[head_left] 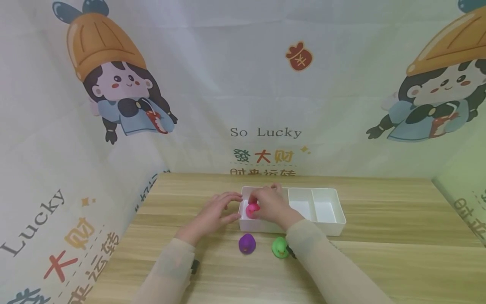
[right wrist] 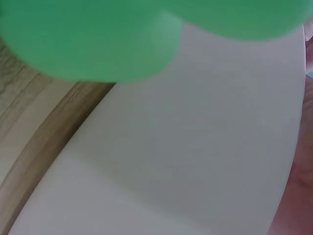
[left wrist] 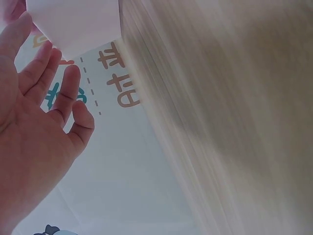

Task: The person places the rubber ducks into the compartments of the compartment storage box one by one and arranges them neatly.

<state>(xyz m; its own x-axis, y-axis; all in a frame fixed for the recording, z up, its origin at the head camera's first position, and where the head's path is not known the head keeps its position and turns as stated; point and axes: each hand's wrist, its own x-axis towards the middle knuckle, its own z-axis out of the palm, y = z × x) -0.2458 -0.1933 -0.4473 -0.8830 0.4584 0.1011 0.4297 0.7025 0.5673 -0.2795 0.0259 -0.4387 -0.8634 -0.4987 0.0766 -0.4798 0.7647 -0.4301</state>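
Observation:
In the head view my right hand (head_left: 271, 204) reaches into the leftmost compartment of a white divided box (head_left: 292, 228). Its fingers pinch a small pink rubber duck (head_left: 251, 210) there. At the box's left end is my left hand (head_left: 218, 212), thumb and fingers spread and fingertips right at the wall. The left wrist view shows that hand's palm, with loosely extended fingers (left wrist: 68, 88) beside the white box wall (left wrist: 78, 24). A purple rubber duck (head_left: 247, 244) and a green rubber duck (head_left: 280, 247) sit on the table in front of the box.
The wood-grain table (head_left: 387, 215) meets a printed cloth backdrop (head_left: 205, 105) behind and at both sides. Thin dividers split the box into compartments. Close to the right wrist camera, the green duck (right wrist: 98, 44) overlaps the box's front wall (right wrist: 195, 127).

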